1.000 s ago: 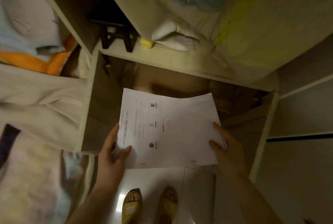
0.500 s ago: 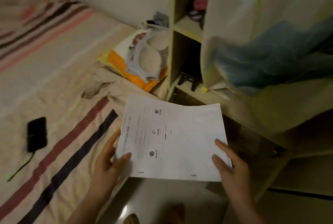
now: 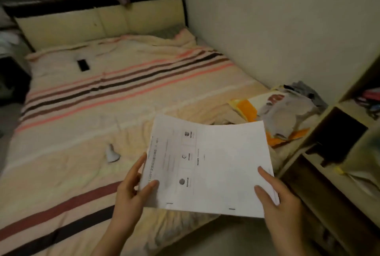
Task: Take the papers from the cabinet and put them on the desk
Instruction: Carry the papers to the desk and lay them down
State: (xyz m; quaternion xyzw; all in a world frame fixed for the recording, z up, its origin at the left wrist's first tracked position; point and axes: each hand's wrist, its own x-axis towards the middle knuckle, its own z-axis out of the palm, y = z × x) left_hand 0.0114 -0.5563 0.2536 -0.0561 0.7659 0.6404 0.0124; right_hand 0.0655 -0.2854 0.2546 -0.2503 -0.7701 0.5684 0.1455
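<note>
White printed papers [image 3: 218, 165] are held flat in front of me, over the near corner of a bed. My left hand [image 3: 131, 192] grips their left edge, thumb on top. My right hand [image 3: 277, 196] grips the lower right corner. The cabinet [image 3: 337, 152], pale wood with open shelves, stands at the right edge of the view. No desk is in view.
A bed with a striped cover [image 3: 102, 111] fills the left and middle. A black phone [image 3: 83, 65] lies near its head, a small white object [image 3: 112, 153] near my left hand. Crumpled clothes and an orange cloth [image 3: 277, 115] are heaped beside the cabinet. A wall rises behind.
My view has swung left from the cabinet's inside to the bed. Both hands keep hold of the papers, which have come out of the cabinet.
</note>
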